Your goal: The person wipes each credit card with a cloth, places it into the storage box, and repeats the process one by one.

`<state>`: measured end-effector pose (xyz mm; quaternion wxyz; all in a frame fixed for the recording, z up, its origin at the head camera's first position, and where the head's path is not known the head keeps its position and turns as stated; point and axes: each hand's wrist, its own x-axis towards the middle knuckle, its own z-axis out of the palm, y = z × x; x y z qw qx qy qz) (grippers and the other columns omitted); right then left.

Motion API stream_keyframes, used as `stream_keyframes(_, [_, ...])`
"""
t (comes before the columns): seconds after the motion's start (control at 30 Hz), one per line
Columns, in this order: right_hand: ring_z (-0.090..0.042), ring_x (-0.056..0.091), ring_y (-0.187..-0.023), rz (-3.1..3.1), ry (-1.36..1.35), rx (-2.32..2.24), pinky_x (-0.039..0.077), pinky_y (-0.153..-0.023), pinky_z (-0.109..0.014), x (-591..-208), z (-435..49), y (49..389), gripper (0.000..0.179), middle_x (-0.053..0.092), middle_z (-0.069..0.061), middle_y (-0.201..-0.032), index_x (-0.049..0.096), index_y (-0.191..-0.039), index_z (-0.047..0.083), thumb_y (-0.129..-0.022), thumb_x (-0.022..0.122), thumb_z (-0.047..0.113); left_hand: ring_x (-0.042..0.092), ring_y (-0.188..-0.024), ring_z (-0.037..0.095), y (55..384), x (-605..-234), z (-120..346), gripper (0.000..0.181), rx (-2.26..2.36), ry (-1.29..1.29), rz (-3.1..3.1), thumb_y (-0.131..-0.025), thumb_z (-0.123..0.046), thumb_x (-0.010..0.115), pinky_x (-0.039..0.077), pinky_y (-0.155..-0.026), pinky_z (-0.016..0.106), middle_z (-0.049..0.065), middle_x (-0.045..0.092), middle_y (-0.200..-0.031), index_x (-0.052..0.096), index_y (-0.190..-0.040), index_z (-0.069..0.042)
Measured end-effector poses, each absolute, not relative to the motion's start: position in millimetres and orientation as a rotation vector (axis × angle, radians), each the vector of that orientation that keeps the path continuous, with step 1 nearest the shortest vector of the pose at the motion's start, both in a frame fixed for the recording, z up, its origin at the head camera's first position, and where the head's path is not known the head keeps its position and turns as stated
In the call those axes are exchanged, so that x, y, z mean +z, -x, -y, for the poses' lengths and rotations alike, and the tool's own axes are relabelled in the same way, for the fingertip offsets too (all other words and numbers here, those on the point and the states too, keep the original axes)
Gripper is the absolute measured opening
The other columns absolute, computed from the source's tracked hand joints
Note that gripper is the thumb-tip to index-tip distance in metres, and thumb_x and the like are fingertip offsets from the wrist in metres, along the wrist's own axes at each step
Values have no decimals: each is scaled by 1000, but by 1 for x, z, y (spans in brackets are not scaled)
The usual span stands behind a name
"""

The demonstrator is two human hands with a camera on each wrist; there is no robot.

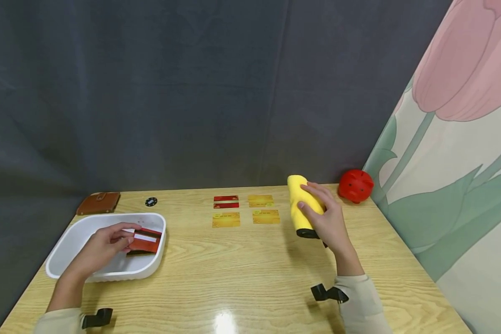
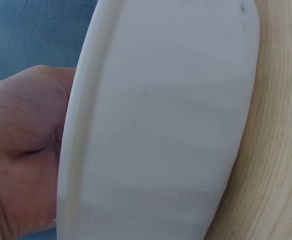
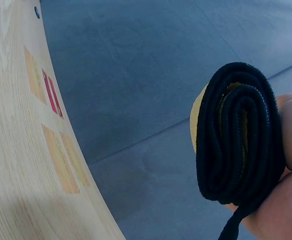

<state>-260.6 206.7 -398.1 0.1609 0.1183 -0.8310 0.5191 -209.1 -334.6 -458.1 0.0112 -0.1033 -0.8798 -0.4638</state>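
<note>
Inside the white plastic basin, my left hand pinches a red card with a white strip between thumb and fingers. Other dark and gold-edged cards lie under it. In the left wrist view, the basin's outer wall hides the fingers, and only the palm side of the hand shows. My right hand grips a rolled yellow cloth, raised above the table. Seen end-on in the right wrist view, the roll has black fabric layers and a black cord hanging from it.
Toward the back centre, one red card and three golden cards lie flat on the wooden table. A brown leather wallet and a black poker chip sit behind the basin. At the back right stands a red piggy bank.
</note>
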Motion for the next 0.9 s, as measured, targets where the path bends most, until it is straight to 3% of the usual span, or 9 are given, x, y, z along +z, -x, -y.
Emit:
stream_keyframes(0.1, [-26, 50, -136, 2374, -335, 1485, 45, -90, -9, -398, -207, 260, 44, 51, -5, -154, 67, -139, 20, -96, 74, 18, 72, -80, 2, 209, -457, 334, 41, -1447, 256, 2758, -98, 1, 66, 62, -70, 23, 24, 75, -108, 57, -137, 8])
stream_keyframes(0.27, [-26, 51, -135, 2374, -330, 1489, 45, -89, -10, -398, -206, 260, 44, 51, -5, -155, 67, -139, 20, -96, 74, 18, 72, -78, 6, 209, -456, 335, 45, -1374, 99, 2837, -99, -7, 67, 60, -70, 23, 24, 76, -108, 52, -139, 7])
stream_keyframes(0.47, [-26, 50, -136, 2374, -331, 1488, 44, -90, -10, -398, -206, 260, 43, 51, -6, -155, 67, -139, 20, -96, 74, 18, 73, -79, 4, 210, -457, 334, 37, -1359, 33, 2849, -99, -9, 68, 60, -70, 23, 22, 76, -109, 59, -130, 9])
stream_keyframes(0.9, [-26, 50, -136, 2373, -342, 1473, 44, -90, -10, -398, -206, 259, 43, 51, -6, -154, 67, -138, 19, -96, 74, 18, 74, -82, 3, 207, -456, 336, 37, -1305, 66, 2837, -98, -12, 71, 60, -73, 20, 23, 75, -113, 65, -129, 8])
